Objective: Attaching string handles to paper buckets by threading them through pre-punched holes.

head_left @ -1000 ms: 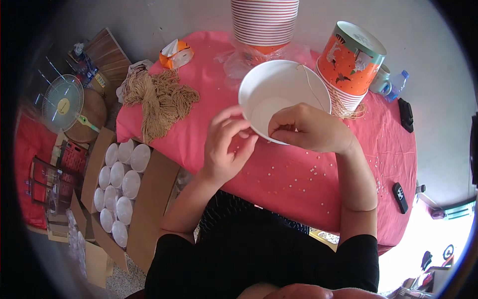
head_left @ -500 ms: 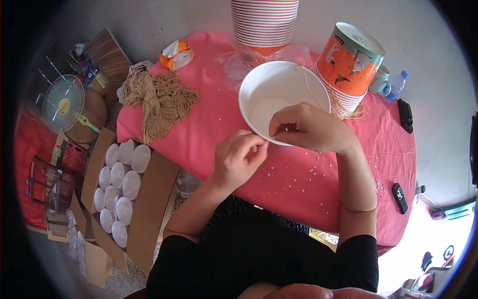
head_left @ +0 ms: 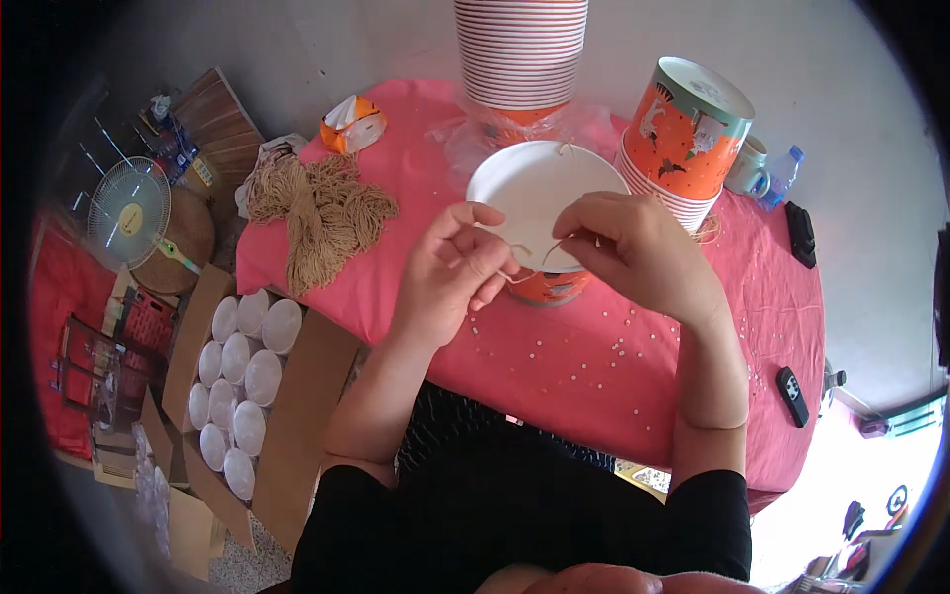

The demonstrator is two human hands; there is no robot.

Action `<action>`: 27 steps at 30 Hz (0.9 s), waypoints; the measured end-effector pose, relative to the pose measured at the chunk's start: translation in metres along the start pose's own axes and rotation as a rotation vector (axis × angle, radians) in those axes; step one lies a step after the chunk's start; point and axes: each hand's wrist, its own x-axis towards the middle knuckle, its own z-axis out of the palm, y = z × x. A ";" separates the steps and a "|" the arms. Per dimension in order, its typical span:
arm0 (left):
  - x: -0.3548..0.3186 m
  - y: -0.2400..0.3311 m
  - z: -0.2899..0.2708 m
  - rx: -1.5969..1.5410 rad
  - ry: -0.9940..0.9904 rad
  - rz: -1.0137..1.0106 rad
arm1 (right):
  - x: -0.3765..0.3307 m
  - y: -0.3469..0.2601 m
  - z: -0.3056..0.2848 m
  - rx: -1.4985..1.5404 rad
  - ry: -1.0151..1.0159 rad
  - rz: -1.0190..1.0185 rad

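While left hand (head_left: 457, 272) and right hand (head_left: 633, 252) both pinch thin twine (head_left: 524, 259), paper bucket (head_left: 546, 213) sits just behind them

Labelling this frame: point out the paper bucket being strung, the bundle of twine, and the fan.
paper bucket (head_left: 539, 188), head view, white inside wall.
bundle of twine (head_left: 322, 213), head view, middle of the tan strands.
fan (head_left: 129, 210), head view, centre of its round grille.
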 end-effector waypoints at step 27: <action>0.004 0.003 0.022 0.680 0.143 0.147 | 0.002 -0.007 -0.001 0.461 -0.143 0.081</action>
